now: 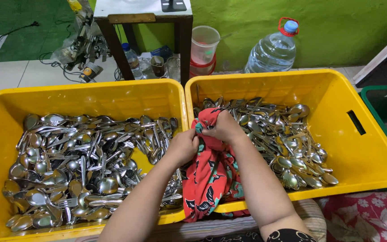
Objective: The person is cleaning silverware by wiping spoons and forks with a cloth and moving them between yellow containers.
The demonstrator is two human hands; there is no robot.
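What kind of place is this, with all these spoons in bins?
Probably a home or small back-room workspace, set up on the floor. Two yellow crates of metal spoons and forks sit by a green wall, with a large water bottle and a small table nearby.

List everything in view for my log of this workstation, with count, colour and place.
crates: two, yellow, side by side.
cutlery: many spoons and forks, silver, in both crates.
cloth: one, red patterned, over the right crate's front rim.
water bottle: one large, clear, blue cap, behind the right crate.
table: one, dark wood, behind the crates.
cup: one, clear plastic, beside the table.
left hand: gripping the cloth.
right hand: gripping the cloth top.
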